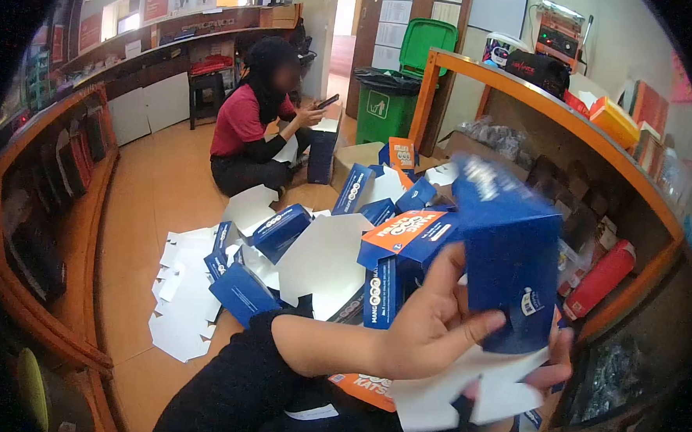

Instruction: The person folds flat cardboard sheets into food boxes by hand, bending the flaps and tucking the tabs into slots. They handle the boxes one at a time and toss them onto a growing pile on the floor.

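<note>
The carton (512, 264) in the grip is deep blue with small white print; the flaps (424, 400) just below the grip are plain white. Left of it, a box (409, 233) pairs an orange, white-lettered panel with blue sides, near a white cardboard sheet (322, 255). Far beyond, a bin (394, 118) is green with a white emblem, and a seated person's shirt (236, 124) is dark red.
</note>
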{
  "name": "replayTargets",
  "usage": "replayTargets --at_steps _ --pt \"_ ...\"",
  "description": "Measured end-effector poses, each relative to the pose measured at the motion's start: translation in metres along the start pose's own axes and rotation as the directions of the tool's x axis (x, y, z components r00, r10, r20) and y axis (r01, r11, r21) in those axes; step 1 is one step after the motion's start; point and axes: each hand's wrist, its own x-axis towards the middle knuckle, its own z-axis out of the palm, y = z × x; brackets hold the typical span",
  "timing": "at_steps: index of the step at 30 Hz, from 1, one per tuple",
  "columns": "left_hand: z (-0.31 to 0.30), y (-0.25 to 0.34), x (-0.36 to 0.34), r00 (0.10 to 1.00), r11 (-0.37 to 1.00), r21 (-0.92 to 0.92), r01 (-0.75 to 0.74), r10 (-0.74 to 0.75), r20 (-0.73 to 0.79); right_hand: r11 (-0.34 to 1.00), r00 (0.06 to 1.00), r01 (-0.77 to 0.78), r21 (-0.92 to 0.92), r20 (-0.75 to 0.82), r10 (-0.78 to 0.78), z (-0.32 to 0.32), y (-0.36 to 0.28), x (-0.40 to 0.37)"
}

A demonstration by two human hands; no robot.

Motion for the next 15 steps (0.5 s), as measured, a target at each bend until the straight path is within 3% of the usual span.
replayTargets --at_steps 1,2,3,4,5,7,9,10,13,15 --pt "-0.004 -0.001 -0.002 0.988 0.946 0.303 -0.113 0.075 0.134 1.0 0.999 -0.017 0.018 -0.028 0.017 -0.005 0.002 0.0" --pt "-0.014 -0.003 -0.005 0.954 0.791 0.558 -0.25 0.103 0.28 0.999 0.998 -0.032 0.037 -0.056 0.034 -0.009 0.004 0.001" --pt "-0.02 -0.006 -0.007 0.903 0.553 0.734 -0.394 0.084 0.422 0.995 0.997 0.077 -0.07 -0.012 -0.078 -0.012 0.005 0.01" --pt "-0.022 -0.008 -0.009 0.907 0.551 0.746 -0.373 0.047 0.418 0.967 0.982 0.191 -0.166 0.032 -0.188 -0.014 0.005 0.019" --pt "-0.023 -0.01 -0.012 0.91 0.549 0.759 -0.351 0.01 0.413 0.927 0.973 0.224 -0.3 0.121 -0.196 -0.02 -0.008 0.027" --pt "-0.028 -0.012 -0.012 0.918 0.591 0.757 -0.281 -0.066 0.391 0.907 0.965 0.232 -0.351 0.199 -0.17 -0.021 -0.015 0.029" --pt "-0.036 -0.006 -0.004 0.919 0.669 0.721 -0.182 -0.144 0.366 0.967 0.975 0.168 -0.194 0.178 -0.133 -0.017 -0.011 0.026" --pt "-0.033 0.002 -0.004 0.933 0.722 0.692 -0.019 -0.235 0.272 0.967 0.96 0.191 -0.168 0.236 -0.148 -0.016 -0.012 0.027" --pt "-0.036 0.003 -0.012 0.895 0.574 0.815 -0.082 -0.317 0.314 0.986 0.966 0.131 -0.105 0.237 -0.103 -0.011 -0.011 0.022" --pt "-0.032 -0.006 -0.021 0.876 0.552 0.796 -0.249 -0.221 0.428 0.981 0.972 0.137 -0.137 0.211 -0.106 -0.007 -0.009 0.021"
